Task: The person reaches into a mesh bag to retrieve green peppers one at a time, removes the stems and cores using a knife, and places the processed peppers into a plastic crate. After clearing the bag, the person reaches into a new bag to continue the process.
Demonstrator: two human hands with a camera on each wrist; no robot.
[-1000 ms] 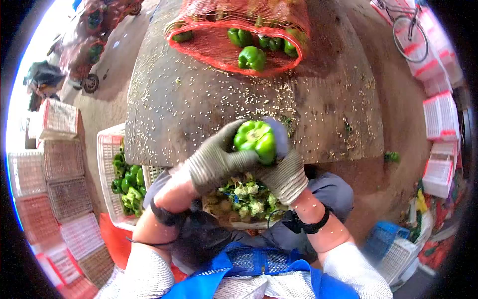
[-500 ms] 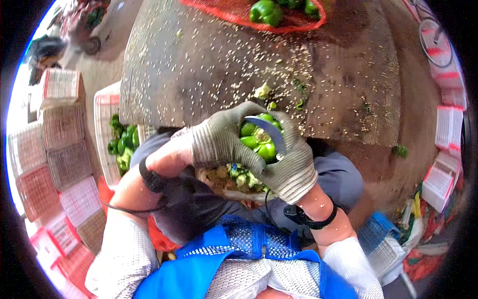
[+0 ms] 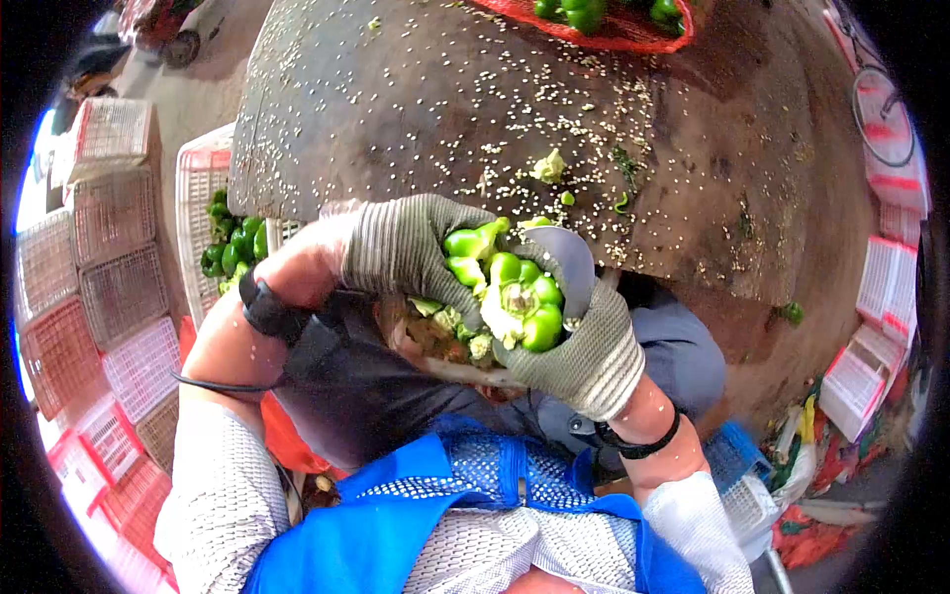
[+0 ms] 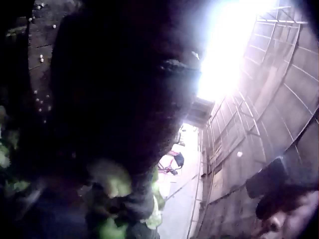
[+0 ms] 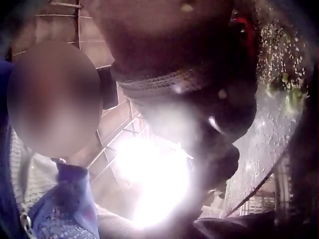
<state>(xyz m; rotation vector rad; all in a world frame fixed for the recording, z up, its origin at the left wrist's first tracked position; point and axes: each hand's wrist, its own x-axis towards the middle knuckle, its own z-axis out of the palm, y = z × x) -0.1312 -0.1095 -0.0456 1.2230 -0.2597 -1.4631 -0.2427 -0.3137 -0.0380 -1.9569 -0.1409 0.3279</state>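
At the centre of the head view, the right hand point(image 3: 584, 351) is gripping a curved blade point(image 3: 566, 259) and a green pepper point(image 3: 524, 302), its fingers curling round them. Left of centre, the left hand's point(image 3: 421, 247) fingers are grasping the pepper's torn left part. Beyond, a pale green core point(image 3: 549, 166) is lying on the seed-strewn surface point(image 3: 435, 109); at the top, a red net point(image 3: 633, 42) is holding peppers point(image 3: 584, 14).
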